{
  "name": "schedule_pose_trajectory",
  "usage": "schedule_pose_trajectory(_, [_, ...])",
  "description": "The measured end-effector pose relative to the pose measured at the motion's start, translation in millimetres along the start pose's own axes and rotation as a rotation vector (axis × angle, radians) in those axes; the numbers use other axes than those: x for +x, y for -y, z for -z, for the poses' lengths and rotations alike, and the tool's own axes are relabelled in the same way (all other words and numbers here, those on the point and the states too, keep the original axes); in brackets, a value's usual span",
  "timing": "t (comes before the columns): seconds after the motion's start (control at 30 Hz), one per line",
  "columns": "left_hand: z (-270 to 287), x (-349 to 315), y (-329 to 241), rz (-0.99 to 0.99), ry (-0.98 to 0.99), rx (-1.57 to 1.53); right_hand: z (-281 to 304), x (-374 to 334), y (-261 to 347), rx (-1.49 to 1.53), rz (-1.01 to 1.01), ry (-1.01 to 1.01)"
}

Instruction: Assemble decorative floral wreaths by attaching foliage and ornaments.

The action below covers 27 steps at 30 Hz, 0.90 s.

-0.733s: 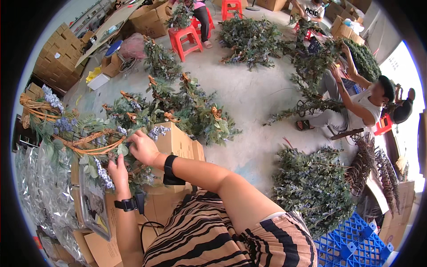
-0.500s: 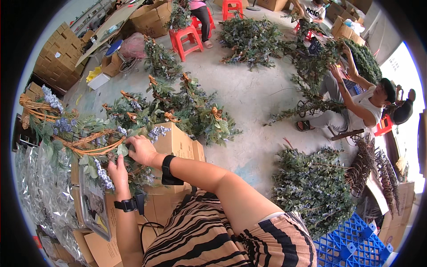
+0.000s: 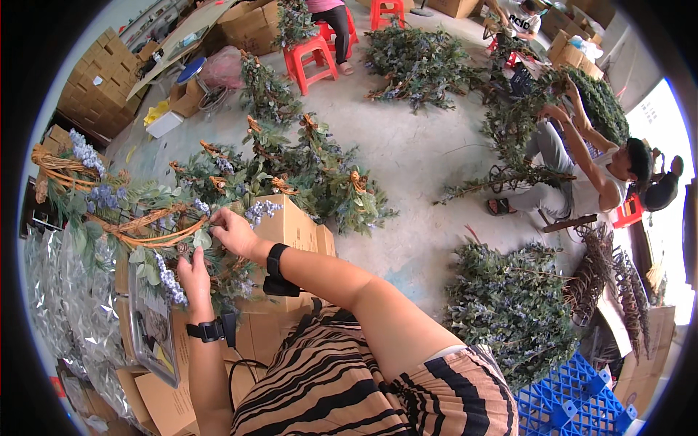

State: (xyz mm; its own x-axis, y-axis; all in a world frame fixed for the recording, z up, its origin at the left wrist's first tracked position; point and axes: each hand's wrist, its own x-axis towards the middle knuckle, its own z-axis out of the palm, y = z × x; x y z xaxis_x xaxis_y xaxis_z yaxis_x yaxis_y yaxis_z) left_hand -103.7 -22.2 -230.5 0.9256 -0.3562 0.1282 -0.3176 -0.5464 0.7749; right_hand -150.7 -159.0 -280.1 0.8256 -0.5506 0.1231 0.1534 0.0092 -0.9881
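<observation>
A vine wreath with green leaves, pine cones and blue-lavender flower sprigs is in front of me on the left. My left hand grips its near edge, thumb upright beside a pine cone, with the other fingers partly hidden by the leaves. At the right end of the wreath's twig loop, my right hand has its fingertips pinched together next to a round pale-green leaf. Whatever small piece those fingertips hold is hard to see.
Several finished-looking wreaths stand on the floor beyond a cardboard box. Silvery plastic wrap and a clear tray lie at left. A leafy pile and blue plastic pallet are at right; a seated co-worker handles greenery.
My right hand has shifted slightly, its fingers now drawn closer together at the wreath's edge. My left hand keeps its hold, a little lower. The view has moved slightly.
</observation>
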Motion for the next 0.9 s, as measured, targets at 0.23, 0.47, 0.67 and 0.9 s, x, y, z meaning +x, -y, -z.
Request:
schedule_pose_trajectory(0.23, [11.4,-1.7,9.6,-0.034,-0.018,0.012,-19.9,3.9,-9.7,0.061,-0.037,-0.060])
schedule_pose_trajectory(0.47, [-7.4,-6.1,-13.4,-0.081,0.038,0.114,32.9,22.8,-46.3,0.052,0.209,0.020])
schedule_pose_trajectory(0.67, [-5.4,-14.8,2.5,-0.125,-0.036,-0.058,25.7,18.4,0.7,0.303,-0.338,0.079])
schedule_pose_trajectory(0.9, [1.8,-13.5,10.2,0.036,0.030,-0.159,6.0,-5.4,-6.2,-0.187,0.346,-0.074])
